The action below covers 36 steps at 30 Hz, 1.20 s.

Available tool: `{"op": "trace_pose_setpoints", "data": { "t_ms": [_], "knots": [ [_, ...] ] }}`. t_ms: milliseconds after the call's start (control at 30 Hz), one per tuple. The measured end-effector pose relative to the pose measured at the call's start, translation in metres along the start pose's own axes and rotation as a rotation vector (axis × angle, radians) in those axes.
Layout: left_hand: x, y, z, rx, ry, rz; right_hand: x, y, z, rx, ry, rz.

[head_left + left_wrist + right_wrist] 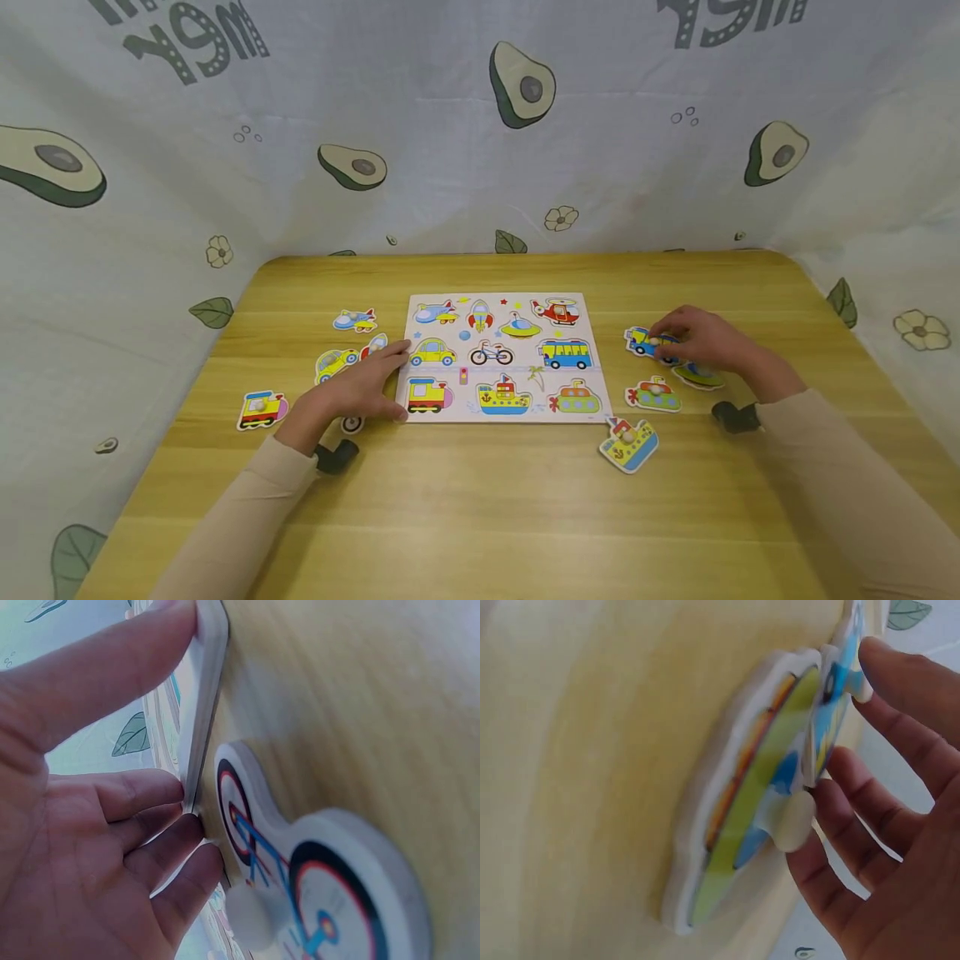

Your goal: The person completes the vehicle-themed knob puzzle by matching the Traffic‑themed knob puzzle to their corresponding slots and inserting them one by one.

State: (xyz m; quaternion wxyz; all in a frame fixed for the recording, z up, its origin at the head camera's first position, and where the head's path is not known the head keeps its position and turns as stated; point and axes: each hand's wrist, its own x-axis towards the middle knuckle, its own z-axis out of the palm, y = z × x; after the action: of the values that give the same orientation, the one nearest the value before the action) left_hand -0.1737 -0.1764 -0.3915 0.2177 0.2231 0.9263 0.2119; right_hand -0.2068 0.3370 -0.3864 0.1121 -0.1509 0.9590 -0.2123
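Note:
A flat wooden puzzle board (pixel 461 408) with vehicle pictures lies mid-table. My left hand (pixel 363 385) touches its left edge with spread fingers, thumb at the near corner. Under that hand is a bicycle piece (pixel 300 855) with a white knob, partly hidden in the head view. To the board's right, my right hand (pixel 701 340) pinches the knob of a blue and yellow bus piece (pixel 640 342) between thumb and index finger. Below this hand lies a flying saucer piece (pixel 769 765), close against the bus piece.
Near the right hand lie a submarine piece (pixel 654 395) and a boat piece (pixel 628 446), which meets the board's corner. Left of the board are train (pixel 261 410), car (pixel 334 365), rocket (pixel 373 345) and airplane (pixel 355 321) pieces. A red helicopter (pixel 557 311) shows at the board's upper right.

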Motion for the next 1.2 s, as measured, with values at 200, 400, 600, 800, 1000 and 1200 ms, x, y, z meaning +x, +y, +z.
{"op": "trace_pose_setpoints", "data": {
  "t_ms": [200,400,600,800,1000,1200],
  "knots": [
    [0.000,0.001,-0.001,0.006,-0.001,0.001,0.002,0.000,0.004,-0.013,0.029,0.013],
    [-0.001,0.001,0.000,0.006,0.000,-0.008,0.005,-0.007,0.004,-0.041,0.070,-0.028],
    [-0.001,0.002,-0.001,0.000,-0.001,-0.018,0.010,-0.015,-0.002,-0.040,0.070,-0.018],
    [-0.001,0.004,-0.002,0.004,-0.007,-0.025,0.012,-0.016,-0.004,-0.044,0.052,-0.003],
    [0.000,0.004,-0.001,0.009,-0.003,-0.022,0.013,-0.026,-0.006,-0.052,0.074,-0.028],
    [0.000,0.005,-0.002,0.023,-0.014,-0.023,0.016,-0.047,-0.003,-0.039,0.089,-0.089]
  ]
}}
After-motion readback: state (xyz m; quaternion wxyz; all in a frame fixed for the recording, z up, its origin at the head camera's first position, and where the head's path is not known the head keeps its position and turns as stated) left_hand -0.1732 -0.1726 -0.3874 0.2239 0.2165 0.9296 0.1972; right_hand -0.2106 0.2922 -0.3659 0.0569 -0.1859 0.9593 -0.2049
